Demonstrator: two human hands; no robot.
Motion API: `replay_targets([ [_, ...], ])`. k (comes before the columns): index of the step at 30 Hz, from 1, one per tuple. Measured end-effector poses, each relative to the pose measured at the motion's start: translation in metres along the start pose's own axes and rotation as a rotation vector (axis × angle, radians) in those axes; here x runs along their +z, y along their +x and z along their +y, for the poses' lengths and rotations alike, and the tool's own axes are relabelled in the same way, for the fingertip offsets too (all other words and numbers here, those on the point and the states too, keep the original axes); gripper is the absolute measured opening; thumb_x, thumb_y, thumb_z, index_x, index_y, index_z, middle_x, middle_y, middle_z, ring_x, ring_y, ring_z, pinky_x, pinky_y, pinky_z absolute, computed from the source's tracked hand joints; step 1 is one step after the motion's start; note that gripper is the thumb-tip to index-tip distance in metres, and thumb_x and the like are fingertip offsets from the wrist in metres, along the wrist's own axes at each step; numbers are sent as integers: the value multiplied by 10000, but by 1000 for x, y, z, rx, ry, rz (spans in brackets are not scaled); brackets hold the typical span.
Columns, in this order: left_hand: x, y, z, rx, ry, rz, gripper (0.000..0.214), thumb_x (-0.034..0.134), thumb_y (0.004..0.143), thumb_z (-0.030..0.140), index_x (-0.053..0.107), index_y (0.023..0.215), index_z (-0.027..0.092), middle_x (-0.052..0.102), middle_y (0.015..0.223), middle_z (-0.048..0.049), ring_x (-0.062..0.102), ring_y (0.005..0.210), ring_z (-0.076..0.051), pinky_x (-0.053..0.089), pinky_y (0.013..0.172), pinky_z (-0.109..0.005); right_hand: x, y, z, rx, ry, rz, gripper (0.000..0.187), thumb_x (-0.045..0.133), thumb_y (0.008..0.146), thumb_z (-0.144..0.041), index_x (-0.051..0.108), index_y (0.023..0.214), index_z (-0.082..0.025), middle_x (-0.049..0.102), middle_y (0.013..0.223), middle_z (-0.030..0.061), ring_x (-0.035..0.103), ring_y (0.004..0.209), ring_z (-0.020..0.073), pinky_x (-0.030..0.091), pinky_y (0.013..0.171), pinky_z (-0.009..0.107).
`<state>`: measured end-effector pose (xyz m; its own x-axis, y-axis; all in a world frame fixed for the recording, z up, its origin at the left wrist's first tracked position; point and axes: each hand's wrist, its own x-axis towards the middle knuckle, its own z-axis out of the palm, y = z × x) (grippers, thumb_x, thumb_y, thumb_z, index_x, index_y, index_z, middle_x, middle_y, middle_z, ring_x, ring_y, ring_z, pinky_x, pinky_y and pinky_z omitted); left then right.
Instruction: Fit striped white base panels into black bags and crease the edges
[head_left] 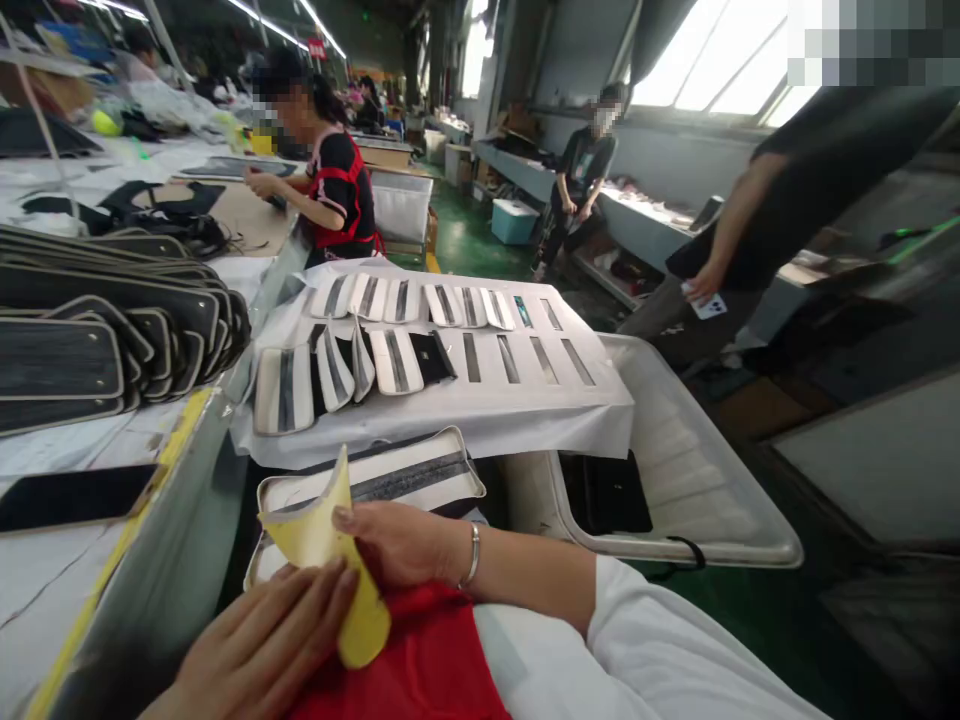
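Observation:
A curved yellow sheet [319, 530] with a pointed top corner and a rounded lower end is between my hands, above a red apron. My right hand [397, 540], a silver bracelet at its wrist, pinches the sheet with thumb on top. Across its near side lie the closed-together fingers of my left hand [277, 630], pressing on it; the left thumb is hidden. Just beyond my hands rests a long white panel [405, 478] with a dark middle strip and a raised rim. Another white-rimmed piece shows partly under it.
A white-covered board [442, 415] with slots carries two rows of white-and-black pieces. Stacked dark panels [67, 355] and a phone [75, 497] lie on the left table. A plastic bin [675, 480] holding a black item stands right. One person works at left; others stand at right.

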<state>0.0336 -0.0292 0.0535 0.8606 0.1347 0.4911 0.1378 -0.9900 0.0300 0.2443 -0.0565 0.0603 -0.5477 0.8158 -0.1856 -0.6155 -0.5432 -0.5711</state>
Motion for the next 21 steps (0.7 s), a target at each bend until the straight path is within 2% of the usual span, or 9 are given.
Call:
replay_targets([
  [3, 26, 62, -5, 152, -14, 17, 484, 462, 856, 113, 491, 1313, 270, 625, 1216, -44, 558, 1135, -204, 395, 1026, -358, -18, -29, -27, -208, -87, 300, 182, 585, 761, -271, 594, 863, -121, 617, 721, 8, 540, 620, 82, 430, 574, 167],
  [5, 45, 99, -19, 126, -141, -19, 451, 483, 869, 162, 480, 1310, 255, 575, 1284, -60, 499, 1212, -212, 391, 1038, -373, -39, -62, -47, -346, -325, 572, 220, 514, 815, -290, 581, 952, -133, 611, 735, 18, 546, 630, 114, 462, 618, 238],
  [7, 67, 131, -40, -145, -291, -11, 448, 485, 879, 267, 452, 1322, 208, 516, 1341, -101, 465, 1247, -228, 383, 1044, -394, -63, -96, -63, -397, -790, 889, 315, 450, 874, -373, 575, 1041, -137, 593, 748, 35, 534, 627, 132, 463, 637, 279],
  [8, 80, 145, -53, -328, -378, -25, 480, 465, 881, 334, 430, 1334, 177, 500, 1352, -123, 463, 1248, -239, 378, 1044, -409, -75, -111, -68, -395, -1073, 986, 353, 457, 881, -378, 551, 1140, -157, 597, 848, 53, 552, 720, 149, 465, 720, 305],
  [10, 109, 169, -76, -628, -618, -177, 569, 408, 870, 444, 407, 1346, 132, 525, 1322, -143, 493, 1219, -255, 375, 1034, -418, -97, -132, -71, -287, -1523, 1106, 479, 518, 857, -419, 473, 1277, -194, 568, 977, 77, 552, 857, 186, 444, 824, 350],
  [12, 137, 190, -92, -807, -927, -394, 670, 395, 826, 554, 451, 1311, 95, 588, 1243, -156, 543, 1160, -265, 390, 1011, -390, -111, -139, -67, -119, -1769, 1102, 616, 582, 811, -481, 408, 1338, -214, 540, 1028, 88, 543, 944, 220, 436, 861, 374],
  [14, 159, 205, -99, -903, -1167, -542, 748, 435, 758, 646, 515, 1253, 91, 623, 1194, -151, 554, 1140, -275, 397, 994, -371, -119, -136, -63, -12, -1871, 1040, 669, 590, 794, -532, 386, 1349, -219, 533, 1027, 88, 538, 984, 233, 443, 867, 377],
  [17, 177, 217, -99, -972, -1294, -635, 773, 504, 687, 704, 569, 1202, 131, 639, 1177, -122, 551, 1135, -280, 382, 995, -367, -123, -129, -67, 18, -1945, 915, 644, 578, 810, -525, 390, 1339, -209, 527, 1069, 99, 536, 1000, 229, 458, 869, 374],
  [21, 182, 221, -101, -1037, -1401, -677, 787, 512, 683, 723, 552, 1224, 153, 681, 1095, -98, 592, 1060, -260, 391, 973, -363, -119, -144, -93, 45, -1891, 758, 643, 659, 769, -447, 433, 1311, -185, 485, 1199, 121, 560, 939, 197, 484, 845, 338],
])
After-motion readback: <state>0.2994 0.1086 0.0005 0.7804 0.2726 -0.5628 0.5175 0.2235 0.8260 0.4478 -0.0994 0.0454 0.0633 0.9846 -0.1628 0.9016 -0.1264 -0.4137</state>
